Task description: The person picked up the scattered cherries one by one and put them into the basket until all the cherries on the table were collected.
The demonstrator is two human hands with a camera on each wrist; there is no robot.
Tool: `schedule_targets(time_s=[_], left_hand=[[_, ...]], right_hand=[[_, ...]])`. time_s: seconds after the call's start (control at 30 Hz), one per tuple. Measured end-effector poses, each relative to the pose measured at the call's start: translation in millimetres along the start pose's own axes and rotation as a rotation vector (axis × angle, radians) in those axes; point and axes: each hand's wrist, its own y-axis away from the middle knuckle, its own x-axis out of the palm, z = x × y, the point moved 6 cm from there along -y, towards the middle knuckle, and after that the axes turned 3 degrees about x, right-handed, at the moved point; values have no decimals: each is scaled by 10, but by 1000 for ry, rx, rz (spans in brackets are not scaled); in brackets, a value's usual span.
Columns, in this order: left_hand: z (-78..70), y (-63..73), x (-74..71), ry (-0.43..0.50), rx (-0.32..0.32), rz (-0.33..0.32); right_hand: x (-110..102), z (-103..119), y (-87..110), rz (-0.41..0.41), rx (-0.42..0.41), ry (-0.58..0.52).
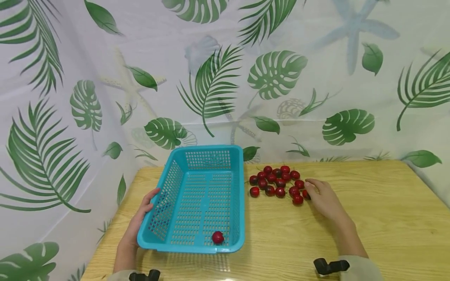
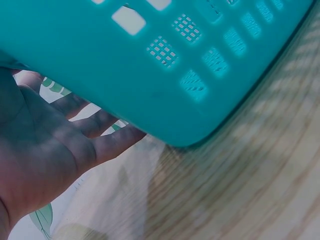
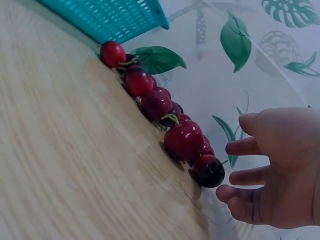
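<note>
A blue plastic basket [image 1: 202,210] with slotted walls stands left of the middle in the head view, one dark red cherry [image 1: 218,237] lying at its near right corner. At its left side my left hand [image 1: 143,208] grips the rim; the left wrist view shows the fingers [image 2: 117,142] along the basket's wall [image 2: 115,85]. Right of the basket, a cluster of cherries [image 1: 280,182] lies on the table. My right hand [image 1: 325,199] is at the cluster's right end, and the right wrist view shows its loosely bent fingers [image 3: 247,175] beside the nearest cherry [image 3: 208,171], holding nothing.
The light wood table [image 1: 379,210] extends right of the cherries. Behind it and along the left hangs a white cloth [image 1: 218,23] printed with green leaves. Black wrist mounts [image 1: 330,266] sit at both sleeves.
</note>
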Motion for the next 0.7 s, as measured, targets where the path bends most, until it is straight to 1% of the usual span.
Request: schedule_targets(time_s=[0.13,0.2,0.27,0.37,0.43,0.47,0.7], left_hand=[[13,-22,8,-3,-2,-6],[-1,-43,16,-6,27,-6],[-1,-44,17,-5,29,-10],[1,-41,21,2,30,-1],[18,-22,15,9,-1,-2],[17,-21,15,8,-1,1],[18,-12,5,8,-10,-4]], right_hand=[[2,-24,-60,7,-23,42],[12,-32,-90,26,-38,35],[19,-46,-107,45,-46,32],[23,-68,-103,57,-33,22],[20,-85,-86,57,-14,22],[20,-91,-75,55,-6,17],[23,-87,16,23,31,-28]])
